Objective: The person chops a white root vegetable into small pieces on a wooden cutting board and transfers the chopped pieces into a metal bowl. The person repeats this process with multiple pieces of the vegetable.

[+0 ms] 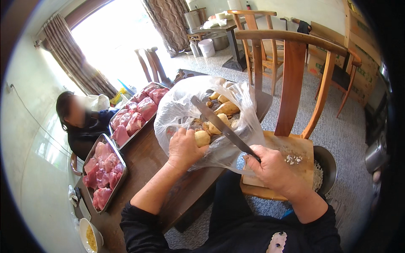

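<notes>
My right hand [272,167] grips the dark handle of a kitchen knife [221,125]. The blade points up and left across a translucent plastic bag [172,104]. Inside the bag's wide mouth lie several yellowish-brown root vegetables [228,108], some with pale flesh showing. At its near left side, my left hand [183,147] has its thumb and fingers around a rounded, pale root piece [202,138]; part of the grip is hidden. The bag rests on a dark wooden table [142,164]. Below my right hand, a wooden cutting board [302,148] with small white bits lies on a chair seat.
Two metal trays of raw meat [102,174] [139,110] stand on the table's left. A person [84,126] sits behind them. A bowl of yellow bits [90,235] sits near left. Beside the board is a metal basin [329,170] with white chopped pieces. A wooden chair back [286,85] rises beyond.
</notes>
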The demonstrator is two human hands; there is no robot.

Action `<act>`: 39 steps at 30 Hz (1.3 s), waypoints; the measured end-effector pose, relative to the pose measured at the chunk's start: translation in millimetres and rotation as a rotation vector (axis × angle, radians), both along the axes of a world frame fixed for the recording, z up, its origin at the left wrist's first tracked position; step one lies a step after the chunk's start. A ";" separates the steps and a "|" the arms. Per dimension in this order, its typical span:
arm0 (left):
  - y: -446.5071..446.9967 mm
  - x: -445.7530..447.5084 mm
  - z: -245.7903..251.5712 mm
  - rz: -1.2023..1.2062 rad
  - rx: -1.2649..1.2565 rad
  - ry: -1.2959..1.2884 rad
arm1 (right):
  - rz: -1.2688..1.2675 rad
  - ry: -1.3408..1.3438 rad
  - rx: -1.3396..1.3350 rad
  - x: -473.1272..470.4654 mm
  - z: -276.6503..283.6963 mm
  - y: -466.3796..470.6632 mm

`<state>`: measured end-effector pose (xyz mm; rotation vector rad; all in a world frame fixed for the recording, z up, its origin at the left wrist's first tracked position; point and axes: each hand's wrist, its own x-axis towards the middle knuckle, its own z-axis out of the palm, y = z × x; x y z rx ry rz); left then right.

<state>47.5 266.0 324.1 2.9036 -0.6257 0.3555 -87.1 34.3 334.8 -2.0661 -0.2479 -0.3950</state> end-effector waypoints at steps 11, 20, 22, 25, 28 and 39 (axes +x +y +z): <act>0.7 -32.8 23.7 -0.062 -0.095 -0.355 | -0.052 0.018 -0.135 4.5 -10.4 23.9; 1.0 -39.5 28.3 -0.095 -0.074 -0.519 | -0.177 -0.024 -0.383 4.9 -14.2 44.9; -1.1 -37.8 25.2 -0.087 -0.057 -0.547 | -0.176 -0.008 -0.425 6.3 -14.7 51.5; -0.6 -33.2 21.3 -0.068 -0.047 -0.558 | -0.154 0.039 -0.432 14.7 -15.4 58.8; 2.4 -29.7 17.6 -0.068 -0.029 -0.566 | -0.157 0.063 -0.399 22.9 -16.0 62.8; 11.2 -15.7 17.7 0.065 -0.153 -0.166 | -0.154 -0.008 -0.531 42.1 -32.8 59.3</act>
